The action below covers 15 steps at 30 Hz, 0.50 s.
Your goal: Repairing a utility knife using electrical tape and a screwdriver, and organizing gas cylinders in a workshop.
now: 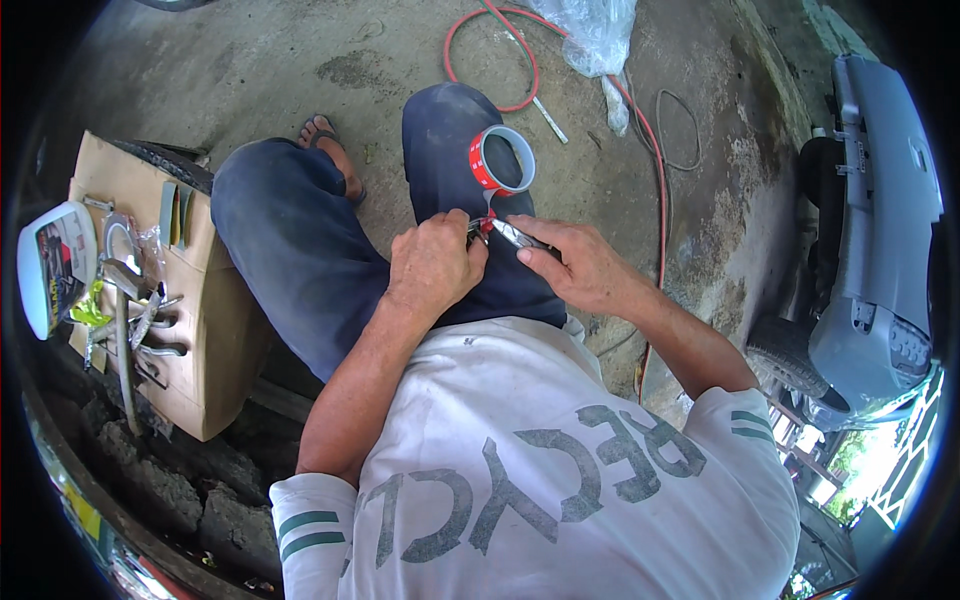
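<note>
Above my lap, my left hand (437, 255) is closed around a small dark and red piece (485, 227), partly hidden by the fingers. My right hand (570, 255) grips a silver-bodied hand tool (515, 236) with a dark handle, its tip against that piece; whether it is a blade or pliers I cannot tell. Just above both hands, a red-and-white tape roll (502, 158) rests on my right thigh, a short strip hanging down toward the piece.
Cardboard (225, 360) at left carries several tools (135, 310) and a pale container (50, 265). A red hose (662, 230) and clear plastic (600, 30) lie on the concrete floor (330, 70). A grey car bumper (880, 220) and tyre (785, 350) stand at right.
</note>
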Tool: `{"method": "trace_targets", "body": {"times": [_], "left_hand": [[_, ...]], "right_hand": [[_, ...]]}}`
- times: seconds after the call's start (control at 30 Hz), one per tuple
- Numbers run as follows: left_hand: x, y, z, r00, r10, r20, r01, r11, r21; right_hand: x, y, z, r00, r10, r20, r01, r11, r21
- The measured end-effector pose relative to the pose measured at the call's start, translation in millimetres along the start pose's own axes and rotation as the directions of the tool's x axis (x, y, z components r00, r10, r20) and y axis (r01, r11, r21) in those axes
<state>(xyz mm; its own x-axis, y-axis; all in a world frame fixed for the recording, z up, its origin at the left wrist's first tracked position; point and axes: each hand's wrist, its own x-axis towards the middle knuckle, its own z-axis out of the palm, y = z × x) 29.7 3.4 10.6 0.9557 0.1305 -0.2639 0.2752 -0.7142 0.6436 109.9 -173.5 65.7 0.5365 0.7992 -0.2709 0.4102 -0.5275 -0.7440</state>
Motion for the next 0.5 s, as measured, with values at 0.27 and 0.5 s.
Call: {"method": "trace_targets", "body": {"times": [0.27, 0.5], "left_hand": [[-1.0, 0.4, 3.6, 0.998, 0.025, -0.055, -0.025, 1.0, -0.004], [-1.3, -1.8, 2.7, 0.998, 0.018, -0.065, -0.016, 0.999, 0.036]], "right_hand": [[3.2, -1.1, 1.4, 0.999, 0.023, -0.029, -0.024, 0.999, -0.025], [2.8, -6.0, 4.7, 0.999, 0.004, -0.033, -0.006, 0.998, -0.062]]}}
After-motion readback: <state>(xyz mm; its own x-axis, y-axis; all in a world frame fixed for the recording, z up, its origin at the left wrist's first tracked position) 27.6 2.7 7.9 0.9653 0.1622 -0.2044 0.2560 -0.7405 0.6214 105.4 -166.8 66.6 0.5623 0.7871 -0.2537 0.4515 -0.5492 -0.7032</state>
